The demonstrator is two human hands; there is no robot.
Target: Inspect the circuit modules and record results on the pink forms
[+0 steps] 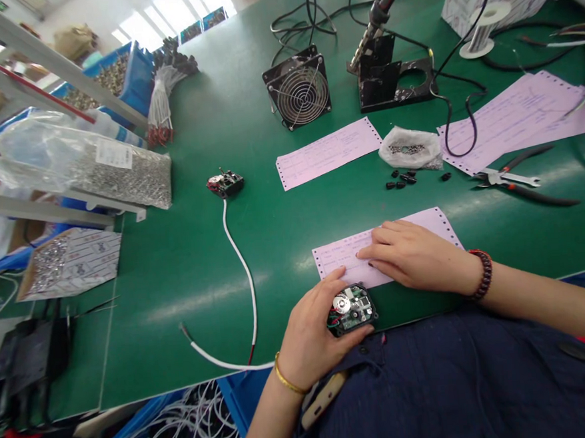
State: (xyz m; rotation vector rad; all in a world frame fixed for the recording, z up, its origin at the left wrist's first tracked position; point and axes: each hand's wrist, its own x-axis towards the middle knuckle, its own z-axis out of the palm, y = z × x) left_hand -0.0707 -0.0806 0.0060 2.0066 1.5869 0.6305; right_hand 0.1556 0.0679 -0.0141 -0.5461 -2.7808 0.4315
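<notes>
Left hand (310, 331), low on the front edge of the green ESD mat (218, 297), holds a small circuit board assembly (351, 309) with a round metal part on top. Board sits between thumb and fingers. Thumb (335, 277) is raised along the upper-left side, fingers are together and run under the lower edge. Exact grip under the board is hidden. Gold bangle on the wrist.

Right hand (410, 254) comes in from the right, palm down on a pink sprocket-edge form (348, 255). Fingers lie flat, slightly spread, pressing the sheet. Beaded bracelet on the wrist. The hands are close, not touching; left thumb tip is just below the form's edge.

White cable (249, 282) runs across the mat from a second board module (225, 183) toward the left wrist. Loose wire end sits left of it.

Further up the mat: pink forms (328, 153) (521, 119), a small plastic bag (410, 147), black small parts (400, 181), red-and-black-handled pliers (515, 180), a wire-guarded fan (298, 88), a soldering iron in a black stand (392, 72) and a solder spool (484, 29).

Left side: bag of small metal parts (118, 168), wire bundle (164, 101), blue bin (135, 80). Nothing sits between the hands and the board.
</notes>
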